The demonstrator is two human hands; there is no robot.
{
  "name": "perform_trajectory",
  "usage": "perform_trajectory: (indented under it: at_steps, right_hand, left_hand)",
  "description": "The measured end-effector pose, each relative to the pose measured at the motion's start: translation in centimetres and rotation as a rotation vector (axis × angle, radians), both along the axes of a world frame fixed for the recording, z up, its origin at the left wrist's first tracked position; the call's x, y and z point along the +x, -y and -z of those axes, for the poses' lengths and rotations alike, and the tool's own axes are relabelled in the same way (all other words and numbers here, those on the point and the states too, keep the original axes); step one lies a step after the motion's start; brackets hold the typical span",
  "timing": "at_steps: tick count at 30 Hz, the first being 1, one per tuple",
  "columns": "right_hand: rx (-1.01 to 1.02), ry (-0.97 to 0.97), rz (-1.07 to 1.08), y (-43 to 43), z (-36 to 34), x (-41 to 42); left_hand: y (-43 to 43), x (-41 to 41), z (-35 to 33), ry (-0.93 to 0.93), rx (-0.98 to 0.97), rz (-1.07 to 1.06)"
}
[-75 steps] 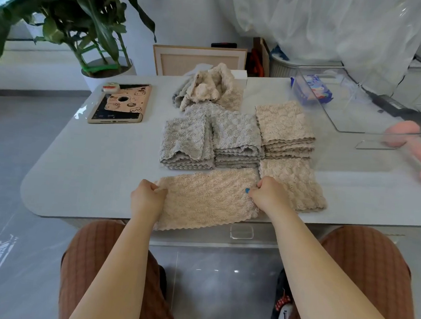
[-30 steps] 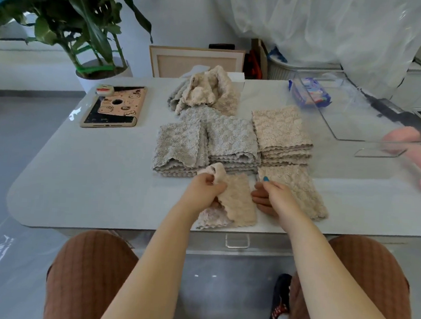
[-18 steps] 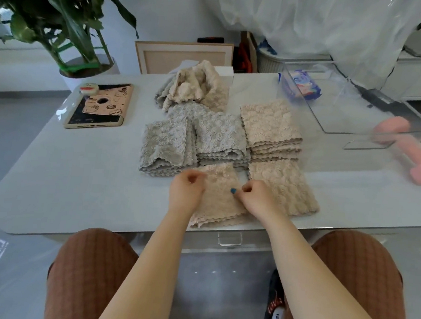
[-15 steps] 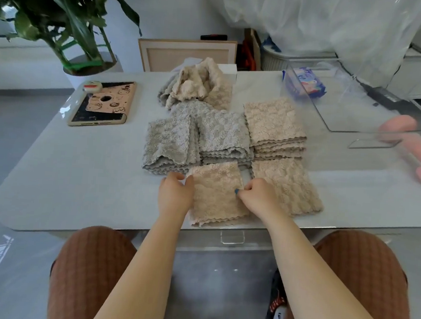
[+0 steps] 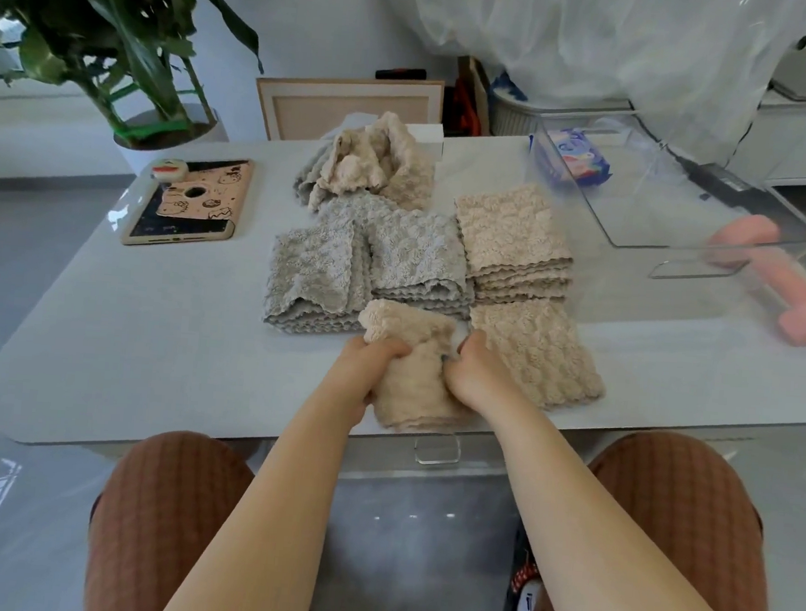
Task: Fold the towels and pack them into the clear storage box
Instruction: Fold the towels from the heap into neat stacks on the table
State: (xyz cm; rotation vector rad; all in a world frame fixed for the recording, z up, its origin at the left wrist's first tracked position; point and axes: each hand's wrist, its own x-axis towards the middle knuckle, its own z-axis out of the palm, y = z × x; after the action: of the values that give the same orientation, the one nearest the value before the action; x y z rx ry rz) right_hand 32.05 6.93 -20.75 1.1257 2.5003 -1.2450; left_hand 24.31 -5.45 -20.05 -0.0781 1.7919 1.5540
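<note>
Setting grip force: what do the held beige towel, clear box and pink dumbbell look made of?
Beige towel: plush fabric, likely microfibre; bubbly nap, scalloped hem, crumples where gripped.
Clear box: rigid transparent plastic, perhaps acrylic; glossy, sharp edges, see-through walls.
Pink dumbbell: matte coating, maybe neoprene or vinyl; no glare, core hidden.
</note>
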Motion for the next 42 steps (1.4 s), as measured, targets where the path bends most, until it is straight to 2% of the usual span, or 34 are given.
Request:
perform_trajectory:
  at_steps: [3,6,7,9,11,13,16,18,21,24,25,30,33,37,40,42]
  right_hand:
    - [-0.235,-0.121,0.162,-0.9,-0.6,0.4]
    - [-0.655,-0.26,0.344,-3.6,-1.6,1.9]
    - [-0.712,-0.323,0.389,-4.6,-2.0,2.6]
    - [-0.616,-0.471,0.465,-7.1,-2.5,4.2]
    - [-0.362,-0.587,0.474,-9.5,-2.8,6.0]
    - [-0.094,-0.643,0.44,-11.4,-2.5,7.4]
    - [0.183,-0.578,0.344,-12.8,-1.0,8.6]
    - [0.251,-0.461,0.241,-13.1,0.4,8.8]
    - [0.249,-0.326,0.107,-12.7,2.4,8.5]
    - [0.27,-0.325,0.101,-12.8,3.0,7.8]
    - [0.27,-0.326,0.101,-12.8,3.1,7.6]
    - [0.302,-0.268,0.061,-12.8,3.9,7.2]
    - [0.337,-0.144,-0.064,-12.7,3.7,7.1]
    - [0.362,0.026,-0.143,-13.2,2.0,6.7]
    - [0.503,0.063,-0.119,-12.8,-0.1,6.0]
    - [0.639,0.028,-0.061,-12.2,-1.5,5.3]
  left_hand:
    - [-1.0,0.6,-1.0,0.144,0.229,0.014]
    - [-2.5,1.3,-1.7,0.222,0.374,0.065]
    - [-3.2,1.5,-1.7,0.24,0.409,0.082]
    - [-5.3,1.9,-1.4,0.248,0.433,0.076]
    - [-8.0,2.8,-1.2,0.176,0.405,0.032]
    - [-10.6,4.0,-0.5,0.044,0.315,-0.005]
    - [-13.0,5.7,1.2,-0.279,0.067,-0.057]
    - [-14.0,6.0,2.5,-0.452,-0.043,-0.095]
    - [-14.3,6.2,4.0,-0.669,-0.1,-0.108]
    - [-13.8,6.8,5.0,-1.014,-0.254,0.035]
    - [-13.7,6.8,5.4,-1.08,-0.322,0.093]
    - [-13.7,6.1,6.2,-1.071,-0.527,0.303]
    - [-13.7,5.9,5.9,-1.063,-0.65,0.429]
    - [-13.3,5.3,4.6,-0.961,-0.728,0.621]
    - [-12.6,4.7,3.8,-0.942,-0.76,0.72]
    - [-11.9,4.3,3.2,-0.995,-0.7,0.663]
